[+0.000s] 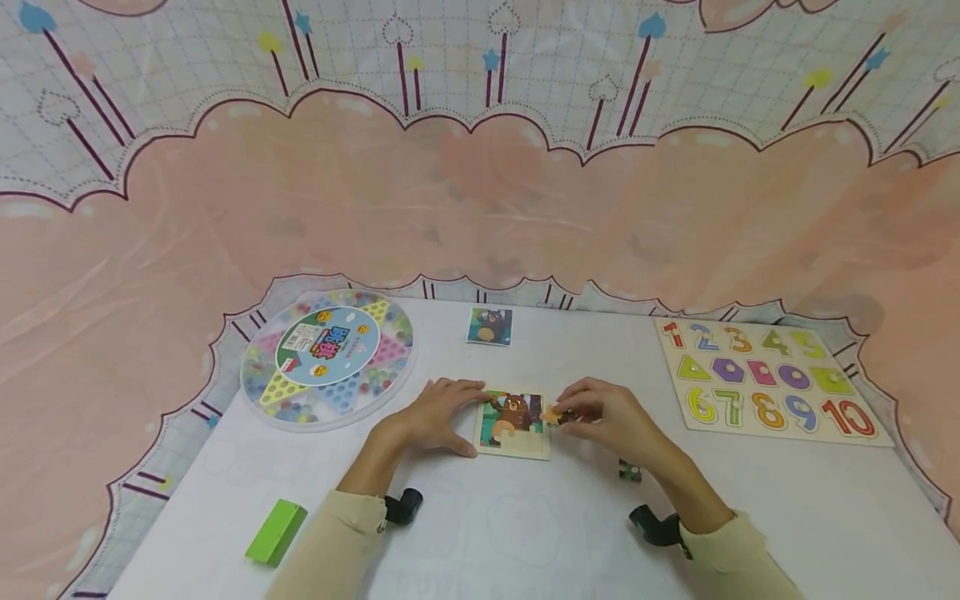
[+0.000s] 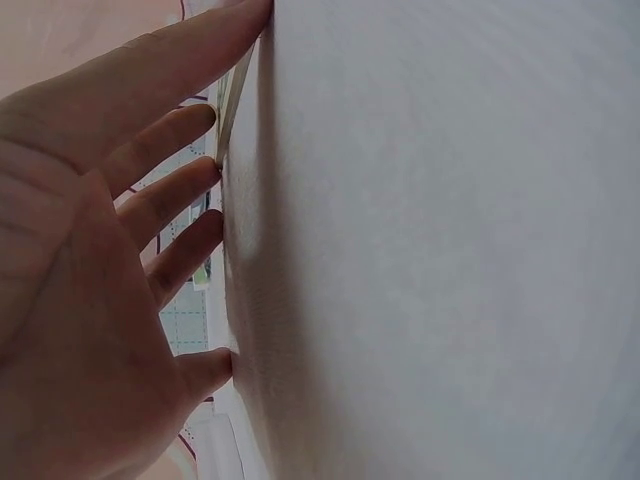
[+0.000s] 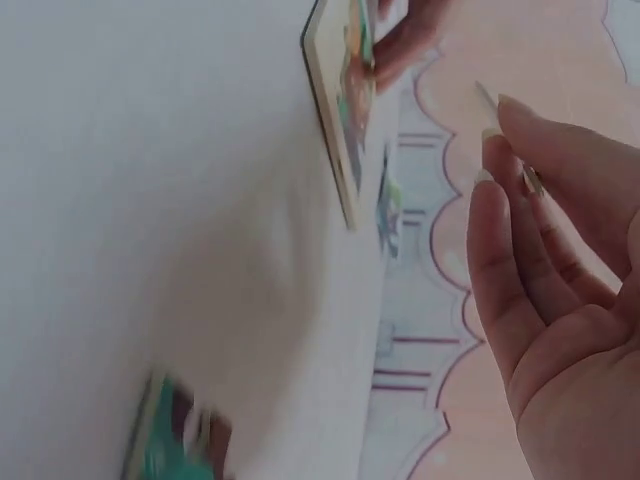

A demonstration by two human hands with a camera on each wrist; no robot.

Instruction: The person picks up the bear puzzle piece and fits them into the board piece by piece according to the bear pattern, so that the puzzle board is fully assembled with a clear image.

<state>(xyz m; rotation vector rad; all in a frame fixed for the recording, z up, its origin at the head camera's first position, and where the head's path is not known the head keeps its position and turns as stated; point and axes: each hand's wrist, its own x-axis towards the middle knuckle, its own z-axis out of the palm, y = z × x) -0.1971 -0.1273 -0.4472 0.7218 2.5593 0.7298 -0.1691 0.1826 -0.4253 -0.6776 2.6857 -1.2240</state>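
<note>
A small wooden bear puzzle (image 1: 513, 412) lies flat on the white table, with bare tray showing at its lower right. My left hand (image 1: 435, 417) rests at its left side with fingers spread, thumb near the lower left corner and fingertips by the upper edge. Just off the puzzle's right side, my right hand (image 1: 615, 423) pinches an orange-tan puzzle piece (image 1: 552, 415) between thumb and fingers. In the right wrist view that piece (image 3: 533, 180) appears thin, seen edge-on. A loose green and dark piece (image 1: 630, 471) lies on the table below the right hand.
Behind the puzzle lies a bear picture card (image 1: 490, 326). A round Chinese checkers set (image 1: 327, 358) is at the left, a green block (image 1: 276, 532) at the front left. On the right lies a board of numbers and shapes (image 1: 772, 379). A patterned curtain (image 1: 480, 200) hangs behind the table.
</note>
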